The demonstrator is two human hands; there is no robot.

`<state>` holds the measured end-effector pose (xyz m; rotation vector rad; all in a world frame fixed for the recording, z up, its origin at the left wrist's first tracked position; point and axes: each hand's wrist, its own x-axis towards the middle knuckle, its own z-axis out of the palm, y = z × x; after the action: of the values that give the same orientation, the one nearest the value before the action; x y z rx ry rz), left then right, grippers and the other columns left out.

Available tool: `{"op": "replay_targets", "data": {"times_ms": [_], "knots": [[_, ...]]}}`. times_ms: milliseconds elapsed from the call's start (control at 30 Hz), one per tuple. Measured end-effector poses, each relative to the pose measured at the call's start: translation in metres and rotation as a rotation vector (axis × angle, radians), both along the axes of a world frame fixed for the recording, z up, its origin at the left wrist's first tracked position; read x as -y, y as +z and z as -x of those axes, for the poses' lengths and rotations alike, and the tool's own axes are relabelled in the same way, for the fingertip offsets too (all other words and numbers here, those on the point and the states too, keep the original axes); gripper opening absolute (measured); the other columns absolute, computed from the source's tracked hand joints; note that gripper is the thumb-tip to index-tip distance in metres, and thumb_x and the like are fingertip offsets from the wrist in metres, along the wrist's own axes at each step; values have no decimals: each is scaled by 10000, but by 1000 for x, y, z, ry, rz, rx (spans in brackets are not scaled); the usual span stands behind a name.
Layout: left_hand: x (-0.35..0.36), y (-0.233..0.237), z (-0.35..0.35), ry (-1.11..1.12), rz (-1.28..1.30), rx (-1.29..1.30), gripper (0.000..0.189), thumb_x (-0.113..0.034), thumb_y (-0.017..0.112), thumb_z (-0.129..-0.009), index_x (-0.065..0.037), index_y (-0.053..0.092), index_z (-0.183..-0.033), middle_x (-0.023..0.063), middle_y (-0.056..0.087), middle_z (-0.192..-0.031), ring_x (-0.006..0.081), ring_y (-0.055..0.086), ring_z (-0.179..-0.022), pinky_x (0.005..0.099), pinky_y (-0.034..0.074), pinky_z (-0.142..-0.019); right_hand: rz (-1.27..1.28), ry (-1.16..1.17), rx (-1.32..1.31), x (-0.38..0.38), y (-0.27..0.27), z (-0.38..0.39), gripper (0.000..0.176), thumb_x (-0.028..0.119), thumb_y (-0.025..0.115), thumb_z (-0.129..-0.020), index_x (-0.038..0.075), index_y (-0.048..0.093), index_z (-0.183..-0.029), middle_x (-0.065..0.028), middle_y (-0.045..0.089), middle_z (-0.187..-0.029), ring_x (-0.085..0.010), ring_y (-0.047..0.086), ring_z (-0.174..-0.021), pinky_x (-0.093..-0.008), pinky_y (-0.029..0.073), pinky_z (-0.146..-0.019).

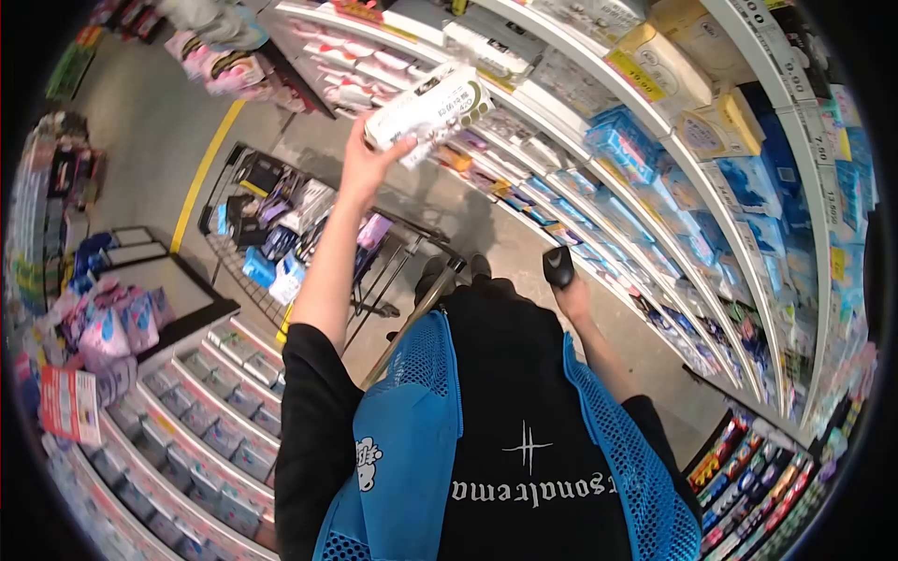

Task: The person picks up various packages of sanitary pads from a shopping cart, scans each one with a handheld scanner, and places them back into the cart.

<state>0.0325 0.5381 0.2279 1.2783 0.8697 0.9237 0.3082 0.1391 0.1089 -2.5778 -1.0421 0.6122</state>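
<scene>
My left hand [368, 166] is stretched out at the upper middle, its fingers closed around the near end of a white package [432, 110]. Green ring shapes and dark print show on the package, which is tilted in front of the shelves. Lower down on the right, my right hand [572, 299] grips a black handheld scanner [558, 268] that points away from my body. The palm and most fingers of that hand are hidden behind the scanner.
A wire shopping cart [208, 222] loaded with mixed packages stands to my left front. Long shelves with price strips [812, 140] curve along the right. Lower left is a tiered rack [154, 449]. A yellow floor line [208, 173] runs past the cart.
</scene>
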Motion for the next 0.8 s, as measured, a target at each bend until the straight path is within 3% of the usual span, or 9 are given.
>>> {"op": "replay_targets", "data": {"times_ms": [100, 300, 367, 400, 500, 533, 767, 800], "knots": [[-72, 9, -36, -130, -202, -44, 701, -158, 899, -702, -5, 528, -1277, 101, 657, -1171, 167, 611, -1083, 324, 489, -946, 198, -217, 72, 69, 2, 20, 418, 286, 770, -742, 13, 671, -1042, -265, 693, -944, -432, 667, -939, -492, 542, -813], [-171, 22, -118, -341, -343, 17, 653, -154, 868, -758, -5, 519, -1290, 91, 665, -1159, 146, 634, -1035, 294, 524, -870, 543, -583, -45, 197, -24, 111, 426, 330, 771, -742, -23, 688, -965, -272, 693, -915, -444, 671, -900, -488, 541, -781], [-205, 11, -146, -385, -427, -77, 641, -214, 867, -766, -11, 534, -1275, 88, 665, -1167, 138, 634, -1044, 300, 528, -862, 600, -641, -96, 216, -34, 139, 429, 331, 772, -741, -24, 688, -965, -270, 694, -914, -441, 673, -898, -485, 541, -780], [-207, 26, -153, -364, -510, -247, 668, -259, 873, -737, -8, 547, -1264, 125, 670, -1146, 208, 656, -1034, 352, 526, -878, 610, -659, -119, 222, -38, 150, 430, 332, 773, -741, -25, 688, -965, -269, 695, -914, -440, 674, -897, -484, 540, -780], [-228, 16, -192, -406, -537, -279, 544, -259, 737, -778, -15, 602, -1245, 226, 627, -1238, 325, 576, -1147, 418, 418, -1033, 575, -676, -158, 219, -44, 165, 435, 335, 774, -739, -26, 688, -965, -265, 697, -913, -436, 677, -894, -480, 540, -779], [-234, 13, -202, -413, -490, -392, 465, -255, 725, -775, -15, 641, -1164, 229, 658, -1160, 338, 598, -1073, 436, 442, -984, 553, -675, -164, 212, -44, 165, 436, 336, 775, -739, -27, 688, -966, -264, 698, -912, -434, 678, -893, -479, 540, -778], [-291, -57, -260, -426, -1082, -577, 688, -332, 733, -778, 2, 525, -1343, 243, 555, -1342, 367, 500, -1259, 449, 357, -1095, 383, -616, -163, 164, -42, 141, 447, 342, 779, -736, -30, 688, -966, -257, 703, -909, -424, 685, -885, -470, 538, -776], [-285, -56, -255, -376, -999, -632, 676, -306, 777, -752, 0, 539, -1306, 209, 595, -1245, 344, 551, -1164, 435, 409, -1027, 369, -608, -161, 158, -42, 138, 448, 343, 779, -735, -30, 688, -966, -256, 703, -909, -423, 686, -884, -469, 538, -775]]}}
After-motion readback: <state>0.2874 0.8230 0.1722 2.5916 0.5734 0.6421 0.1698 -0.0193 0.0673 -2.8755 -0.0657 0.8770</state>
